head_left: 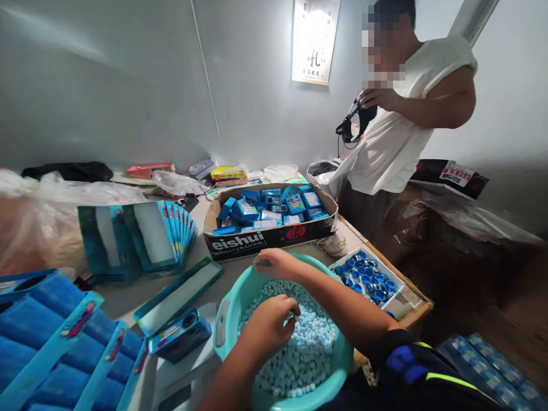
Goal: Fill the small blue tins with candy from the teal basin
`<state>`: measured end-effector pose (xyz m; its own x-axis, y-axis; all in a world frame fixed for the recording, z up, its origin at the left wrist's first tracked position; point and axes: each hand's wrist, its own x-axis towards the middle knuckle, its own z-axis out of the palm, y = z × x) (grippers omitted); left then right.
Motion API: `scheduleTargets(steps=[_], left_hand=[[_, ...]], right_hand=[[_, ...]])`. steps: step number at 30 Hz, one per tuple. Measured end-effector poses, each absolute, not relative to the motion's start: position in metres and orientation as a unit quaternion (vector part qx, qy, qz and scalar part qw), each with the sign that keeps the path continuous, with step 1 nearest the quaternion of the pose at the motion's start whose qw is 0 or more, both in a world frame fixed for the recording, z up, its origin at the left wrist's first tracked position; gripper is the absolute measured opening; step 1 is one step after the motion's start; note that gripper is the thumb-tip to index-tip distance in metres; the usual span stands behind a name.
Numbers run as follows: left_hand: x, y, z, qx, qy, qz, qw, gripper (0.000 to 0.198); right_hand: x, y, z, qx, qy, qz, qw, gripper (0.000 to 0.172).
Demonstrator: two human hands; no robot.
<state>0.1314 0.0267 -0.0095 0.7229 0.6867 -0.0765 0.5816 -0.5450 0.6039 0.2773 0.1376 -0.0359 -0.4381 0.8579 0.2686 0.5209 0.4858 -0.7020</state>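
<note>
A turquoise plastic basin [226,302] full of small pale blue and white pellets [299,359] stands in front of me. My left hand [272,322] is over the pellets, its fingers curled inward in a pinch; whatever they hold is hidden. Beyond it, my right hand [276,265] reaches across to the basin's far rim, fingers bent closed. A small dark patch shows at its fingertips, too unclear to name. Just behind that hand stands an open cardboard box [274,242] holding many small blue packs [295,204].
A white tray of blue caps [353,257] lies right of the basin. Left are blue display boxes [149,240], a long open blue box [180,297] and stacked blue cartons [51,342]. A person [398,125] stands at the far right, holding a black strapped device [357,117].
</note>
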Motion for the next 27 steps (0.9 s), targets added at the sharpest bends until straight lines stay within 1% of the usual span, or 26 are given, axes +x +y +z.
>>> scheduleTargets(steps=[5,11,16,19,20,21,23,25,27], left_hand=[[0.129,0.029,-0.016,0.872,0.371,0.093,0.305,0.020],[0.131,0.031,-0.018,0.873,0.375,0.060,0.307,0.016],[0.132,0.035,-0.021,0.882,0.359,0.047,0.301,0.027],[0.131,0.034,-0.022,0.887,0.359,-0.006,0.290,0.032],[0.130,0.033,-0.022,0.882,0.369,-0.034,0.291,0.033],[0.129,0.032,-0.023,0.874,0.382,-0.063,0.294,0.035],[0.127,0.029,-0.024,0.855,0.409,-0.110,0.299,0.044],[0.125,0.026,-0.025,0.849,0.419,-0.122,0.298,0.053],[0.125,0.024,-0.023,0.855,0.411,-0.105,0.298,0.058]], right_hand=[[0.276,0.139,-0.036,-0.438,-0.801,0.269,0.307,0.008],[0.276,0.139,-0.032,-0.432,-0.805,0.271,0.303,0.008],[0.277,0.138,-0.030,-0.422,-0.811,0.272,0.302,0.009],[0.278,0.140,-0.034,-0.417,-0.808,0.283,0.305,0.011],[0.279,0.141,-0.036,-0.417,-0.800,0.290,0.319,0.014],[0.279,0.143,-0.037,-0.419,-0.783,0.297,0.351,0.017],[0.281,0.148,-0.037,-0.423,-0.722,0.304,0.454,0.023],[0.286,0.150,-0.029,-0.423,-0.653,0.297,0.554,0.026],[0.295,0.146,-0.016,-0.417,-0.610,0.277,0.614,0.030]])
